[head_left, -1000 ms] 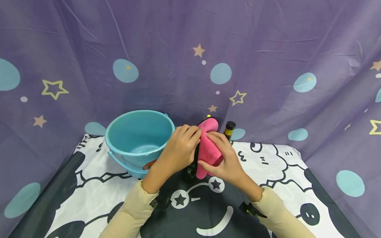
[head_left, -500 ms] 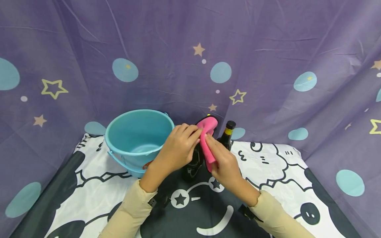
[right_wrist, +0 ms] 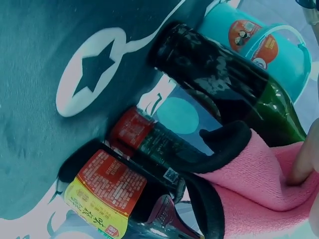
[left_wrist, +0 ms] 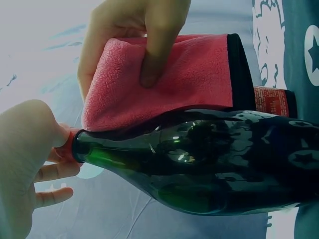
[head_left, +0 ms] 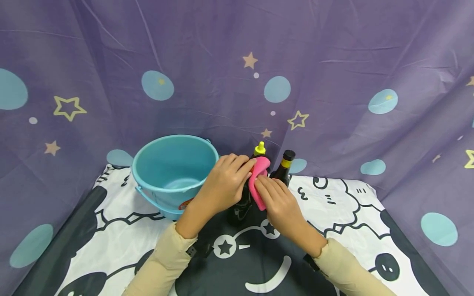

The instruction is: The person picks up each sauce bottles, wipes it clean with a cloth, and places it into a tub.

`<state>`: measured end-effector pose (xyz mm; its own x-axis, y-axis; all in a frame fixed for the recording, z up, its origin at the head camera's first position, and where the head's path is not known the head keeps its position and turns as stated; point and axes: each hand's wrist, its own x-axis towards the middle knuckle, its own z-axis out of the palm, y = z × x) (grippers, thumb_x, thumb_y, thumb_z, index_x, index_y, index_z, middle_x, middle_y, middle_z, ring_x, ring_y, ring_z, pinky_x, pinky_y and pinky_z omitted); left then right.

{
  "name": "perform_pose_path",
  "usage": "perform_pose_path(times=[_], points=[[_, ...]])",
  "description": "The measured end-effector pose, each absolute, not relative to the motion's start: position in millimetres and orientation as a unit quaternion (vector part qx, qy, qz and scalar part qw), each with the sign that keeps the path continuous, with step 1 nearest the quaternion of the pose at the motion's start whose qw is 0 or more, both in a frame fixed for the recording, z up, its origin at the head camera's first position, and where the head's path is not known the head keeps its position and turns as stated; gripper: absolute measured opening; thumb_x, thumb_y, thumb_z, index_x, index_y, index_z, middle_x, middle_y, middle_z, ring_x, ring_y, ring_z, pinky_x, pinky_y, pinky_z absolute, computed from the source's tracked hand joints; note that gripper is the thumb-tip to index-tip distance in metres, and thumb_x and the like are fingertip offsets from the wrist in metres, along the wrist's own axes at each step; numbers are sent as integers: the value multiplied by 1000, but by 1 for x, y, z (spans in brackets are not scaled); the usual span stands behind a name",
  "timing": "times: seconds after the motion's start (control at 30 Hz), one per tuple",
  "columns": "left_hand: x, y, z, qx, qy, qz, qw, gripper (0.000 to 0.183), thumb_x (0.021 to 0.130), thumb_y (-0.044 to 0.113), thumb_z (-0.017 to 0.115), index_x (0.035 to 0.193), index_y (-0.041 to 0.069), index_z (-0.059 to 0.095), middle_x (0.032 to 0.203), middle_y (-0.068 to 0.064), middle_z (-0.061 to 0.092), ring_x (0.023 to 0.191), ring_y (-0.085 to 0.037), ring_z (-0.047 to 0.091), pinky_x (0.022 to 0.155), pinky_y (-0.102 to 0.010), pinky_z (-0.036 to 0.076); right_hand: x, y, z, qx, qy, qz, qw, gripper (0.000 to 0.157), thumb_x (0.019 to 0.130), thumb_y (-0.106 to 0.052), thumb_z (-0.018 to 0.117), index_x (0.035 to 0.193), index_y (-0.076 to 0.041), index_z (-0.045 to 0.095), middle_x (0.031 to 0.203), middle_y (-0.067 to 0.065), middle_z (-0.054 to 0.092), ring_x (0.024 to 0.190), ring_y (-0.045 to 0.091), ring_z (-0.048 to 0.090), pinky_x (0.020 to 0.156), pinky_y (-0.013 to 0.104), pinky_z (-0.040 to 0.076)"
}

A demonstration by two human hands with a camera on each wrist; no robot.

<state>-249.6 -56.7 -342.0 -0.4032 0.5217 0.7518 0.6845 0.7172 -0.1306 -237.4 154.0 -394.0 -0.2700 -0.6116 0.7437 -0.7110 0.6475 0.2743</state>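
A dark green glass bottle [left_wrist: 209, 164] stands upright on the cloth-covered surface, its neck gripped at the top by my left hand [head_left: 227, 181]. My right hand [head_left: 281, 207] pinches a folded pink towel [head_left: 260, 164] with dark edging. In the left wrist view, the towel [left_wrist: 194, 74] lies along the bottle's side, near the neck and shoulder, with the thumb pressed into it. The right wrist view shows the towel's dark edges [right_wrist: 209, 199] hanging apart beside the green bottle [right_wrist: 224, 74]. My left fingers hide the bottle's mouth in the head view.
Left of the hands stands a light blue bucket [head_left: 214, 154]. A bottle with a yellow nozzle cap [head_left: 260, 149] is behind the towel. To the right is a dark bottle with a black cap [head_left: 285, 164]; its label [right_wrist: 112, 186] is red and yellow. A purple curtain [head_left: 333, 61] hangs behind.
My right hand has shifted along the bottle with the towel, which is more bunched now. The towel's top has dropped, baring the yellow cap behind. My left hand keeps its hold.
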Motion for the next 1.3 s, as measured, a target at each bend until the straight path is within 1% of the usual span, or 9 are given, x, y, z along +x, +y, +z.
perform_pose_path(times=[0.13, 0.37, 0.43, 0.5, 0.63, 0.7, 0.87, 1.1, 1.3], points=[[-250, -57, -342, -364, -830, -104, 410, 31, 97, 15, 66, 126, 5, 70, 115, -11, 69, 96, -26, 62, 90, -40, 54, -239, 154, -393, 422, -789, 32, 445, 45, 90, 6, 42, 131, 6, 61, 127, 22, 68, 118, 32, 66, 102, 46, 52], [-254, -59, -344, -367, -827, -134, 404, 30, 99, 19, 64, 126, 6, 71, 115, -10, 70, 97, -26, 62, 93, -43, 51, -245, 155, -392, 437, -779, 26, 449, 42, 92, 8, 38, 126, 6, 62, 122, 21, 69, 114, 33, 67, 100, 45, 53], [-254, -59, -343, -368, -826, -137, 405, 30, 99, 20, 64, 126, 7, 70, 115, -9, 70, 98, -26, 62, 93, -43, 51, -247, 156, -393, 442, -780, 27, 443, 41, 90, 8, 41, 125, 6, 63, 121, 21, 69, 114, 33, 66, 100, 45, 53], [-254, -59, -343, -368, -825, -139, 406, 30, 99, 21, 65, 125, 7, 71, 115, -8, 70, 97, -26, 62, 92, -42, 51, -248, 157, -393, 447, -780, 29, 436, 42, 86, 10, 48, 125, 6, 63, 121, 21, 69, 114, 34, 66, 100, 46, 53], [-256, -59, -344, -366, -825, -143, 406, 27, 98, 21, 67, 121, 7, 71, 114, -7, 69, 97, -26, 61, 93, -43, 51, -250, 158, -393, 457, -780, 30, 425, 52, 73, 11, 67, 125, 5, 64, 120, 21, 70, 114, 34, 67, 97, 47, 55], [-257, -60, -345, -363, -826, -143, 406, 26, 98, 21, 67, 120, 8, 71, 113, -7, 69, 98, -26, 62, 94, -43, 51, -248, 158, -393, 457, -785, 25, 417, 55, 71, 10, 72, 125, 4, 65, 121, 20, 70, 114, 34, 67, 97, 46, 55], [-258, -60, -345, -356, -828, -140, 410, 25, 98, 21, 67, 118, 8, 71, 113, -6, 70, 98, -26, 62, 96, -44, 50, -245, 157, -394, 450, -797, 8, 402, 52, 73, 6, 77, 124, 2, 65, 122, 18, 70, 115, 32, 67, 99, 44, 55], [-258, -60, -346, -353, -827, -140, 415, 22, 98, 19, 66, 117, 8, 71, 111, -6, 70, 96, -25, 63, 95, -43, 50, -244, 156, -399, 453, -799, -3, 396, 53, 73, 2, 83, 123, 0, 66, 120, 17, 71, 112, 31, 68, 95, 43, 56], [-260, -60, -346, -357, -824, -144, 415, 22, 97, 17, 68, 116, 8, 71, 111, -7, 69, 95, -25, 62, 94, -43, 51, -243, 159, -403, 453, -802, -14, 389, 52, 73, 2, 84, 122, 0, 66, 117, 16, 72, 109, 30, 69, 93, 41, 57]])
